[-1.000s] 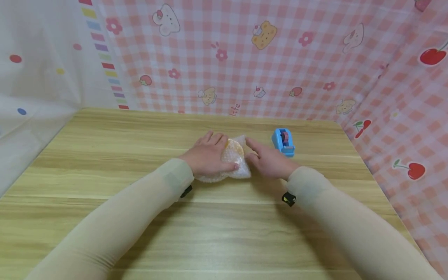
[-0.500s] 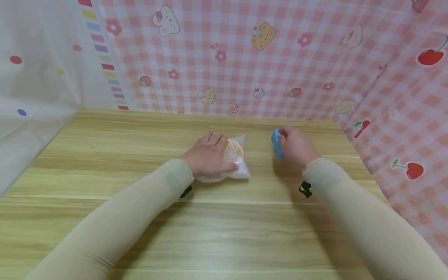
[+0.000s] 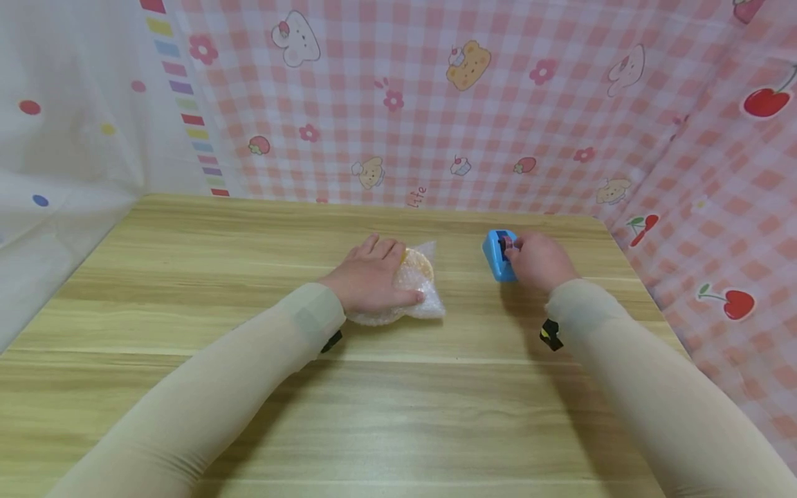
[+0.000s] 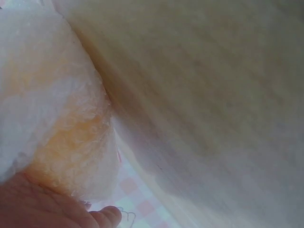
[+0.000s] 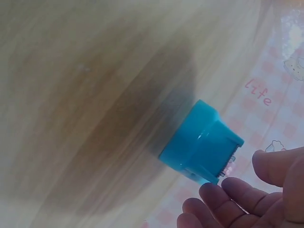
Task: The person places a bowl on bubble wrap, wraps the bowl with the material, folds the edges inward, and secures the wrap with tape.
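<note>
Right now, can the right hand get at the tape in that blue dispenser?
Probably yes: the right hand is beside the blue dispenser, thumb and fingertips close to its toothed edge, and nothing visible blocks the tape.

"Where do you see the left hand [image 3: 370,280]?"

"Left of the tape dispenser [image 3: 493,263], back upward, fingers pointing away from the person, thumb out toward the dispenser's side. The left forearm [image 3: 230,380] slants up behind it, sleeved to the wrist."

"And the right hand [image 3: 544,263]?"

"Close in at the dispenser's right side, fingers bent, thumb apart from them; I can't tell if it's touching. The right forearm [image 3: 635,366], sleeved too, comes from the dispenser's near right."
</note>
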The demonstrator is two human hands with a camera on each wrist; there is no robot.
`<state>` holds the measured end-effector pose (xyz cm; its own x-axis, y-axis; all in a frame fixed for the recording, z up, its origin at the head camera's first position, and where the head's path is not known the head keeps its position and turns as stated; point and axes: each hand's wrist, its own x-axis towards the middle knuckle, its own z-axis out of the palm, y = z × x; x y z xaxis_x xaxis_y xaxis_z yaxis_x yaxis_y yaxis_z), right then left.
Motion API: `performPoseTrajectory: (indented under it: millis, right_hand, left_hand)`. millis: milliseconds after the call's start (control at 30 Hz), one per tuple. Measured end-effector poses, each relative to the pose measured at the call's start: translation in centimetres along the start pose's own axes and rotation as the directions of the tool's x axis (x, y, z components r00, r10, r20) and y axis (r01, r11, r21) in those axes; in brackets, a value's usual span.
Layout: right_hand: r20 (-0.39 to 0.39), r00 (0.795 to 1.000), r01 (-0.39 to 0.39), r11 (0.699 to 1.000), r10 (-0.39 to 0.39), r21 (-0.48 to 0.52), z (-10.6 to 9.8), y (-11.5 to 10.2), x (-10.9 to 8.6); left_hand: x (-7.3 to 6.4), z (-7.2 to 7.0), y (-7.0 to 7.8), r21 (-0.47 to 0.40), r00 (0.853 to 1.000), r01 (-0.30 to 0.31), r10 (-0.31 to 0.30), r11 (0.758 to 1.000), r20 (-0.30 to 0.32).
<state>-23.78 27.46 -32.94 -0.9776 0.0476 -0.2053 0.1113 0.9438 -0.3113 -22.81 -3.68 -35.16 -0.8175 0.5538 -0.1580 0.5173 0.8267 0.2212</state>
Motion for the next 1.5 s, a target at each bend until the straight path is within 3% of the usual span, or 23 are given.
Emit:
performPoseTrajectory:
  millis: [567, 1500]
  right_hand:
    - [0.052, 0.998, -0.032, 0.998, 0.035, -0.06, 0.45, 0.34, 0.36]
    - [0.051, 0.997, -0.053, 0.995, 0.057, -0.082, 0.84, 0.25, 0.71]
  left_hand:
    - [0.02, 0.0, 0.03, -0.01, 1.0, 0.006, -0.006, 1.0, 0.011]
    - [0.0, 0.11, -0.01, -0.009, 1.0, 0.005, -0.005, 1.0, -0.004]
